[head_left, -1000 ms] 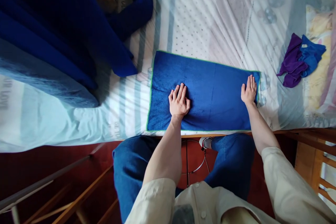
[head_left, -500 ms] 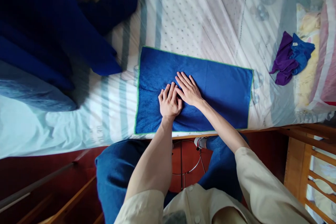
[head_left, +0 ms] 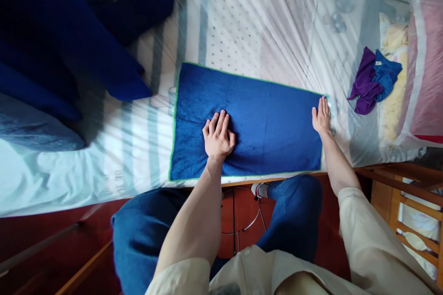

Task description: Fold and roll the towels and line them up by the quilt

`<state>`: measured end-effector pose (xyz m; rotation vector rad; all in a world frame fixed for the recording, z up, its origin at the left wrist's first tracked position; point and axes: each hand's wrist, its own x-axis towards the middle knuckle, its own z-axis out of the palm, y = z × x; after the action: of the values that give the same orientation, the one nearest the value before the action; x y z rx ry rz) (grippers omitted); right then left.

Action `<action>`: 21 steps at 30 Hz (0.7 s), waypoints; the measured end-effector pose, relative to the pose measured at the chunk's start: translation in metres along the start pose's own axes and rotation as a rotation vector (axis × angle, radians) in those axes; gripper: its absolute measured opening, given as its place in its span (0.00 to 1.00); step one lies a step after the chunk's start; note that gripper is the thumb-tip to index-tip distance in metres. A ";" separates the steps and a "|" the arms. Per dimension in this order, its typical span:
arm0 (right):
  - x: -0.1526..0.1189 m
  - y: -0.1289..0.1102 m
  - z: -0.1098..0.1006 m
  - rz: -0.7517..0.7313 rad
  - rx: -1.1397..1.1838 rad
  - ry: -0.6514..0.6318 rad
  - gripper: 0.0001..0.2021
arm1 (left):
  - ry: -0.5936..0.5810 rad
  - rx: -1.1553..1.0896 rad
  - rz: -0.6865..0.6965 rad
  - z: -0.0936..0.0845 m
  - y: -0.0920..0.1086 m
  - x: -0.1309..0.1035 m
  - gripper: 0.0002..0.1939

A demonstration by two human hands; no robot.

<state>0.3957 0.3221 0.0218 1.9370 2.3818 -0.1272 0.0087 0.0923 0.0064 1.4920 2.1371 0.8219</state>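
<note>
A blue cloth with a green edge (head_left: 277,124) lies spread flat on the bed near its front side, slightly wrinkled in its left part. My left hand (head_left: 218,136) rests palm down on the left half of the cloth, fingers apart and a little bent. At the cloth's right edge, close to its far right corner, my right hand (head_left: 321,117) lies flat with its fingers stretched out and the thumb apart. Neither hand has anything gripped in it.
Large dark blue fabric (head_left: 114,50) is heaped at the left of the bed (head_left: 235,32). Small purple (head_left: 365,85) and blue (head_left: 387,76) cloths lie at the right, beside a yellow cloth (head_left: 391,115) and a pink pillow (head_left: 431,64). A wooden rail (head_left: 408,179) is at lower right.
My right hand has moved right, from beside my left hand to the cloth's right edge. My left hand has stayed on the cloth. The view has shifted slightly.
</note>
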 end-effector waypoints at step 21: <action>-0.169 -0.189 0.032 -0.043 0.197 0.130 0.31 | -0.021 0.248 0.070 0.004 -0.009 -0.001 0.35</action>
<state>0.2454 0.1162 0.0120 2.0347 2.5843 -0.2552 0.0055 0.0906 -0.0029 1.6970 2.2487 0.5766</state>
